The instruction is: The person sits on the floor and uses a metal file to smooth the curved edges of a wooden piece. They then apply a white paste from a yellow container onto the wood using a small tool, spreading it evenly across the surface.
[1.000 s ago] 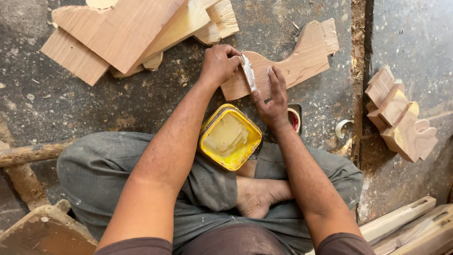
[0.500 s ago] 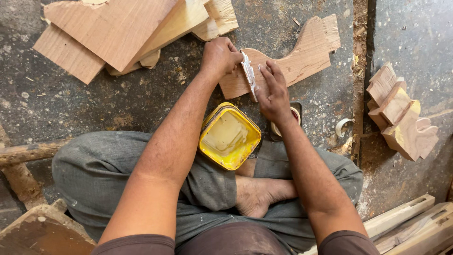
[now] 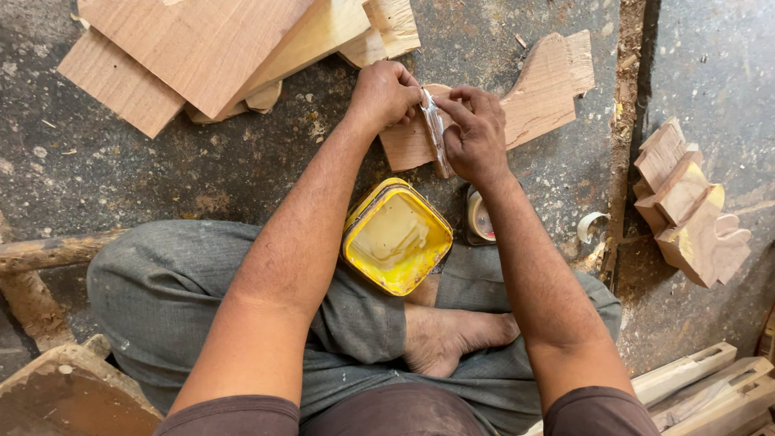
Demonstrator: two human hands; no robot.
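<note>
Left hand (image 3: 386, 95) and right hand (image 3: 475, 133) pinch 1 thin, smeared metal putty blade (image 3: 434, 129); judged light, stiff, slippery—grip its edges.

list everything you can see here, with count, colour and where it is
curved wooden piece: one, light brown, on the floor under both hands
thin blade tool: one, pale metal, upright between the two hands
yellow tin: one, open, resting on the lap
small round tin: one, dark rim, beside the right wrist
flat boards: a stack, light wood, top left
shaped wood blocks: a cluster, tan, right side
tape curl: one, whitish, on the floor right
wood strips: several, pale, bottom right
floor: dark grey, dusty
left hand: on the wooden piece, touching the tool
right hand: grip on the tool
</note>
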